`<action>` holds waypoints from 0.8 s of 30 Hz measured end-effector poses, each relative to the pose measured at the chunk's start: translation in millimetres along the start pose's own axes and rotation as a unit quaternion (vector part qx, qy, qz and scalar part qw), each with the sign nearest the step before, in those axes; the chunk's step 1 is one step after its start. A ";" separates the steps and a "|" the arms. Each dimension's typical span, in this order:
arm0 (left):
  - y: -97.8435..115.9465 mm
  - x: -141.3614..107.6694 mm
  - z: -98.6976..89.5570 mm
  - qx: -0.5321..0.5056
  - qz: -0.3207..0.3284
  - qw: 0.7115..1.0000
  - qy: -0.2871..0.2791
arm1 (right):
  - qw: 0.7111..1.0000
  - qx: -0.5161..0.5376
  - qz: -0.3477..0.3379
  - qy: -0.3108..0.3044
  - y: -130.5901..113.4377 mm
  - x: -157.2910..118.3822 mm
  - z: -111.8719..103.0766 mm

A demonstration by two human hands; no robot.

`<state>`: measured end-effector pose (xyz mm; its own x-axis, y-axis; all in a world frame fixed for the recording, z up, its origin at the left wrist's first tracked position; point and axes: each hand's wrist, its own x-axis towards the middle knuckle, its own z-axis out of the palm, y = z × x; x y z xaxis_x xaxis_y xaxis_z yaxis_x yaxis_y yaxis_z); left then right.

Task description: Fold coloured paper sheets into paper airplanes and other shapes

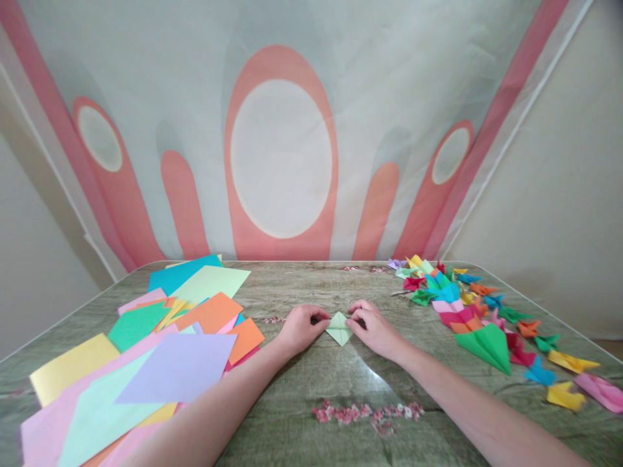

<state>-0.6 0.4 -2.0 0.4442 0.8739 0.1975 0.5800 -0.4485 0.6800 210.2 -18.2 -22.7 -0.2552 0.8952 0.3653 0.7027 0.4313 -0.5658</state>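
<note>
Head view: the lt-green paper (339,329) is just below ctr of frame, on the table (277,415), one corner pointing at the bottom edge. The L hand (302,327) has its thumb & fingers in a narrow pinch at the paper's left corner; the R hand (374,331) pinches the right corner, also narrow. Fingertips hide both corners, so exact grip is hard to tell.

Risks: if the hands pull unevenly, the thin paper could skew, & a crease pressed then would sit off-line. Too hard a tug btwn the two pinches might tear or crumple a corner. The L forearm (219,402) passes right by the loose sheets, lower left, so a sleeve-less elbow swing could drag the lavender sheet (178,368) or nudge the pile.

Materials: lt-green pc is a small, matte diamond w/ visible crease lines. Lower left, sheets are flat, smooth, straight-edged, overlapping at odd angles, incl. a yellow sheet (71,368). Right side: folded pcs, pointed & multi-layered, e.g. the big green folded pc (487,347), a blue pc (540,371) & a pink pc (601,391) nr the right edge. Table has wood-grain look w/ printed pink blossoms (367,413), bottom ctr. Bkgd, top: pale, faintly wrinkled backdrop (195,78) w/ coral rounded shapes.
</note>
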 end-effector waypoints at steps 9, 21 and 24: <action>-1.7 -2.9 5.6 0.111 0.096 0.989 0.009 | 1.000 -0.022 -0.004 0.011 0.7 -1.1 1.7; 11.8 -8.9 -1.4 0.223 0.176 0.959 -0.017 | 0.999 -0.032 -0.003 0.012 1.8 -1.9 2.2; 18.7 -11.0 -3.6 0.242 0.196 0.950 -0.028 | 0.999 -0.036 -0.001 0.012 2.6 -1.7 2.7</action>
<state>2.9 -16.9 11.1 0.7187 0.6162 0.3221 0.6024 -0.7831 0.1541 210.6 -18.3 -26.8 -0.2425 0.8908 0.3842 0.7487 0.4237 -0.5098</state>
